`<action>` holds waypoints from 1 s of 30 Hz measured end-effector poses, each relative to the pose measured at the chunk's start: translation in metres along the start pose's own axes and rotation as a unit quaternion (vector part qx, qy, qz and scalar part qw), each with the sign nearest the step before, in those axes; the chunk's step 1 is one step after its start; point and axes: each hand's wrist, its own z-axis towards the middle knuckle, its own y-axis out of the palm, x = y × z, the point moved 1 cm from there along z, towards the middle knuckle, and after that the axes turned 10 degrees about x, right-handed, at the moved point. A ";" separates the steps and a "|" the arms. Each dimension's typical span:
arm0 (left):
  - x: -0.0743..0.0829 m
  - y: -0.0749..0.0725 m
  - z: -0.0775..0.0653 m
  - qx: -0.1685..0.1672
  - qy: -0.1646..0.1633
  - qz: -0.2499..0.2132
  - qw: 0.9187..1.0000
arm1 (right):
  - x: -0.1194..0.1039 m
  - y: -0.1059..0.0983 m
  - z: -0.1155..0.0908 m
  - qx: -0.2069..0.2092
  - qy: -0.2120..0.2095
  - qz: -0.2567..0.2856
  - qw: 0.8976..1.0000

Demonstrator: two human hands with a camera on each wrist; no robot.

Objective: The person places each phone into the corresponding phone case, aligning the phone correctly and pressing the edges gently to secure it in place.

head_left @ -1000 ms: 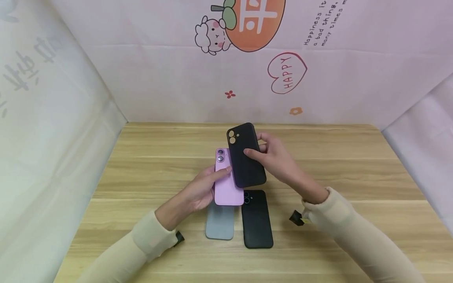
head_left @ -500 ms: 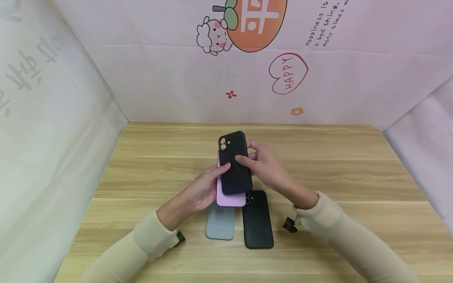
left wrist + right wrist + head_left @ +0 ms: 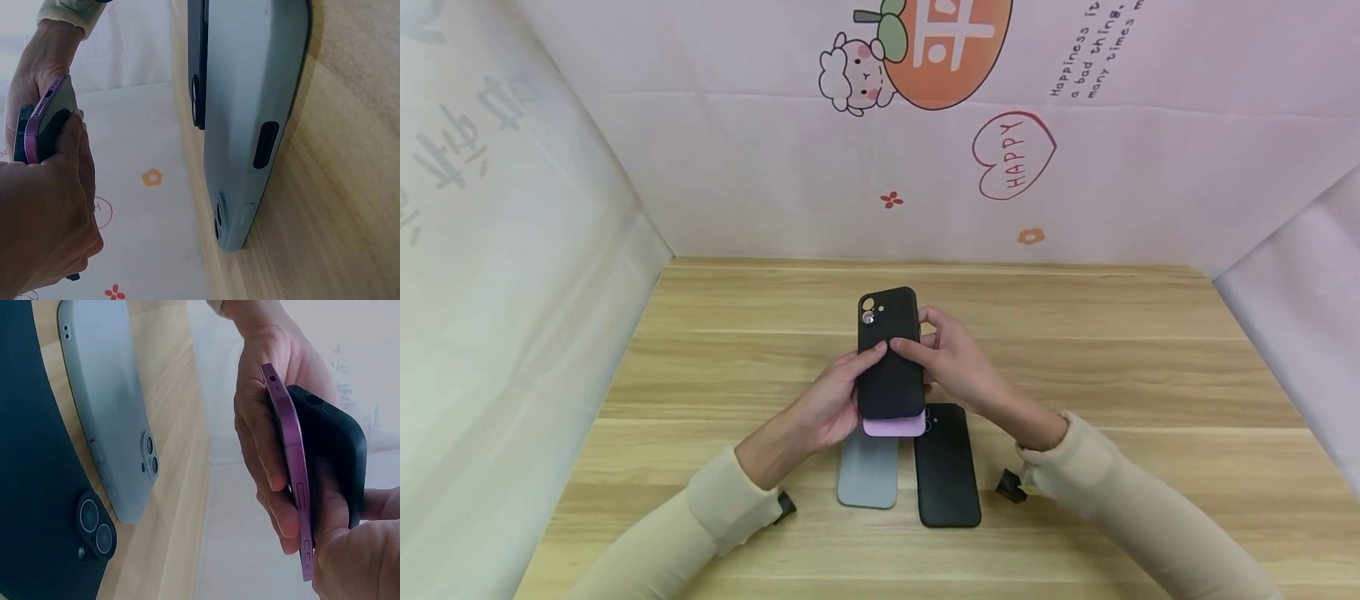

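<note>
My left hand [image 3: 829, 402] holds a purple phone [image 3: 895, 427] from the left, its fingers underneath and its thumb on the black phone case [image 3: 891, 379] lying over the phone's back. From the right, my right hand [image 3: 958, 360] grips that case, thumb on its outer face. Only the phone's lower strip shows below the case in the head view, and one lens shows through the camera cutout. In the right wrist view the purple phone [image 3: 292, 450] and the black case [image 3: 344, 437] are apart at one end, with a finger between them.
On the wooden table [image 3: 715, 358] below the hands lie a grey-blue phone or cased phone [image 3: 868, 479] and a black one [image 3: 947, 471], side by side. White printed cloth [image 3: 775, 175] walls the back and sides.
The right hand has brought the black case left and down over the purple phone, covering most of it. The left thumb has shifted from the phone onto the case.
</note>
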 end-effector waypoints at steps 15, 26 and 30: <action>0.000 -0.002 -0.002 -0.037 0.006 0.029 0.999 | -0.011 -0.023 -0.003 0.071 -0.161 -0.178 0.968; -0.006 -0.001 -0.005 -0.071 -0.003 0.070 0.995 | -0.021 -0.049 0.014 0.084 -0.167 -0.202 0.961; -0.008 0.001 -0.007 -0.092 -0.014 0.090 0.992 | -0.021 -0.048 0.019 0.040 -0.111 -0.176 0.977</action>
